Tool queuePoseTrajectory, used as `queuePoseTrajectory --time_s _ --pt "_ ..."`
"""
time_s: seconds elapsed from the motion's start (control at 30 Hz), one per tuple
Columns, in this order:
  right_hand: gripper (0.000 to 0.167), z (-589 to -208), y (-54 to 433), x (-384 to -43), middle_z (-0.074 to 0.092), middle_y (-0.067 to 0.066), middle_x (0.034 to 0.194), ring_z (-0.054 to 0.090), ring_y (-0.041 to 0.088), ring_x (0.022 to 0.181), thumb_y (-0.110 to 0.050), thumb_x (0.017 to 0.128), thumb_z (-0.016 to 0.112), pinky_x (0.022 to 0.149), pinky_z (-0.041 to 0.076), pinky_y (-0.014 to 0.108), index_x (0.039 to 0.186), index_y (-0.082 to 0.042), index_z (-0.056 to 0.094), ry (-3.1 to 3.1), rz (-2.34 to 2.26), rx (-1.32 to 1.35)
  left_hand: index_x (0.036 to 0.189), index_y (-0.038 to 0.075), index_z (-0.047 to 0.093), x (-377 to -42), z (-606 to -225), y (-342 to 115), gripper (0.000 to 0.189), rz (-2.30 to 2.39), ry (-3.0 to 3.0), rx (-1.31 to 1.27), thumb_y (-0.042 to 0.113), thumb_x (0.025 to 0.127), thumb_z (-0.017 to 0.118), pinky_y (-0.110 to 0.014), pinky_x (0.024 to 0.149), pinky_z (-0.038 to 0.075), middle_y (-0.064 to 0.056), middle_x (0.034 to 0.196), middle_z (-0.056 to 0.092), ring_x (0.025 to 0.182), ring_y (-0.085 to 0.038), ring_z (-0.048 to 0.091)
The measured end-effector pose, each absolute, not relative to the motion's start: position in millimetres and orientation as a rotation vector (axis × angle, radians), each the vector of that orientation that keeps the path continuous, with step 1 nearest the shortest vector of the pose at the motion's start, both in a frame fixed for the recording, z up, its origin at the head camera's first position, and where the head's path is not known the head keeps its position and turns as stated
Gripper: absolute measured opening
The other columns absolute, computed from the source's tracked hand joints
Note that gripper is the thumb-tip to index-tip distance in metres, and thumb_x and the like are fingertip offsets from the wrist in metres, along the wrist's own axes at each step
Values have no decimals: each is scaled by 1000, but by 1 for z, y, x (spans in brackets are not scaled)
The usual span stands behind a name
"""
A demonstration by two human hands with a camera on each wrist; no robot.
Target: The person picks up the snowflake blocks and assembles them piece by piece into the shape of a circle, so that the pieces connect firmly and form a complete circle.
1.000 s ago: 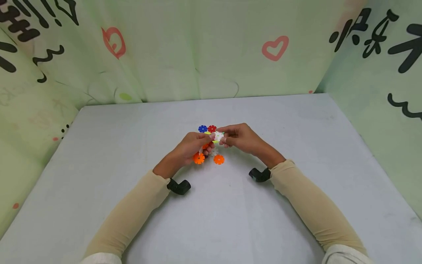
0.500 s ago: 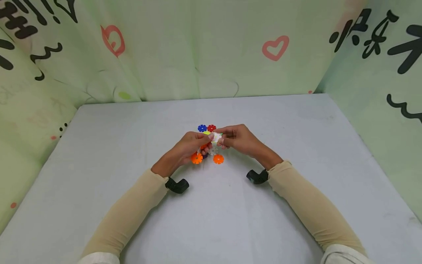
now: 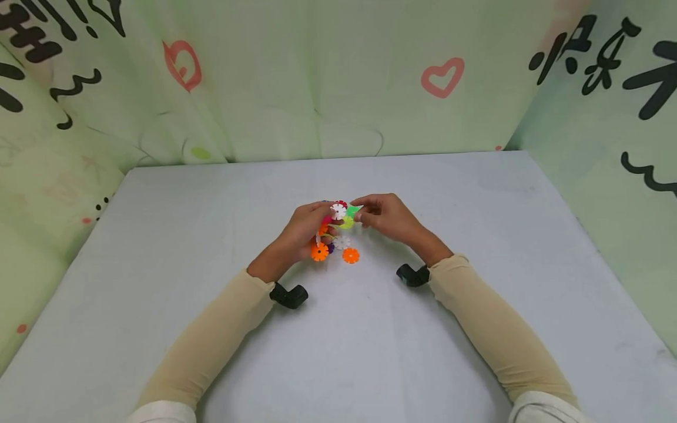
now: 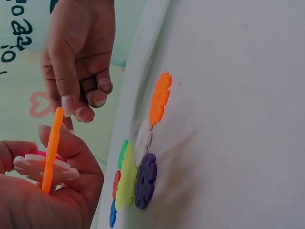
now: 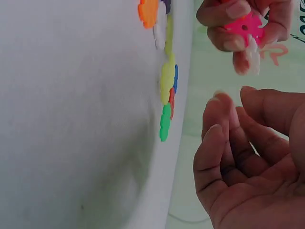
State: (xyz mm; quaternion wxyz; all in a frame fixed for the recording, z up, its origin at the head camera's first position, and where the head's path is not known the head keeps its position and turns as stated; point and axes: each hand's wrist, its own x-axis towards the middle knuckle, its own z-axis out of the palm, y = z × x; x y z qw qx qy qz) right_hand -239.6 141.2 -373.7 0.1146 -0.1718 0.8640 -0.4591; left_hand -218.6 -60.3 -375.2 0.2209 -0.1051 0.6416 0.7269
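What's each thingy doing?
Left hand: holding discs
Right hand: holding nothing
Pink disc: held
White disc: held
Orange disc: held
Rightmost orange disc: on table
Lower white disc: on table
Green disc: on table
Yellow disc: on table
Red disc: on table
Blue disc: on table
Purple disc: on table

We see a table (image 3: 338,352) with a whitish top, faintly creased, reaching well past the white disc (image 3: 342,241) on every side. That disc lies on it, notched round its rim like a flower. Just beside it, nearer us and a little to the right, is an orange disc (image 3: 351,255); on its left is a purple disc (image 4: 145,181). Beyond the white disc we find a yellow disc (image 5: 167,81), and farther beyond it a green disc (image 5: 165,123), a red disc (image 5: 172,103) and a blue disc (image 4: 113,213), close together; whether all touch we cannot tell. A small dark speck (image 5: 82,207) shows well apart from the white disc.
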Motion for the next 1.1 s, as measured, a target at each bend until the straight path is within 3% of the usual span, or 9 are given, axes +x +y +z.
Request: queuePoseTrajectory --time_s 0.17,0.37,0.6,0.83,1.1 --pt "32 -374 148 -252 65 12 115 57 26 101 -9 95 61 83 49 37 126 -2 64 2626 -1159 -527 126 7 52 -219 -380 -63 31 1984 1771 -336 21 98 51 -20 55 48 -10 100 58 64 -17 50" --pt "30 -384 149 -272 66 12 117 56 26 100 -6 94 59 85 48 36 124 -2 66 2619 -1155 -493 116 4 51 -219 -383 -61 24 2016 1754 -337 18 97 49 -20 54 47 -9 93 52 60 -16 47" --pt "30 -393 141 -280 65 14 119 57 27 101 -5 93 60 87 47 38 122 -2 67 2626 -1094 -456 121 6 57 -219 -383 -61 31 2032 1753 -308 29 101 55 -20 51 44 -9 94 57 59 -15 45" --pt "33 -392 131 -283 60 13 115 51 27 103 -10 93 64 91 45 39 125 -3 65 2639 -917 -459 124 3 57 -218 -384 -63 31 2041 1738 -297 25 102 53 -19 51 44 -12 100 63 54 -13 44" --pt "27 -391 134 -278 65 13 109 54 26 96 -12 93 66 88 47 39 117 0 68 2632 -866 -470 133 8 51 -219 -384 -64 32 2040 1744 -318 22 104 47 -18 50 41 -13 105 62 58 -14 44"
